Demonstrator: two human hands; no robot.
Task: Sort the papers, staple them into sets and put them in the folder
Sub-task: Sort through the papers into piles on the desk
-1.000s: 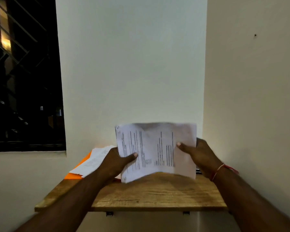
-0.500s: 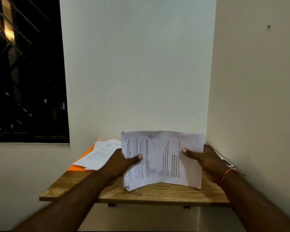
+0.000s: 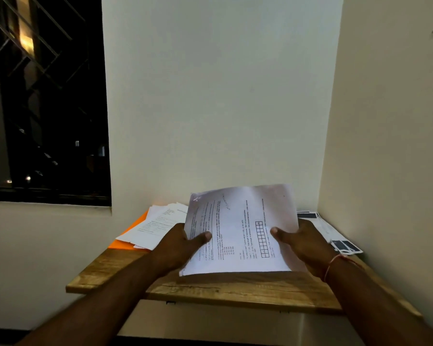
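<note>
Behind the held papers (image 3: 240, 231), both hands' fingers are hidden; print is too blurred to read. Left hand (image 3: 183, 245) and right hand (image 3: 303, 240) pinch the sheets' side edges, thumbs in front, above the bench (image 3: 210, 288).

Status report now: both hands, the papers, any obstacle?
Left hand and right hand grip printed paper stack above wooden shelf. Orange folder under loose sheets. No obstacle seen.

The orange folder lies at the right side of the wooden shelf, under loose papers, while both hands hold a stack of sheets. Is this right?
Not quite. The head view shows the orange folder at the left side of the wooden shelf, under loose papers. The rest holds: the left hand and the right hand hold a stack of sheets.
</note>
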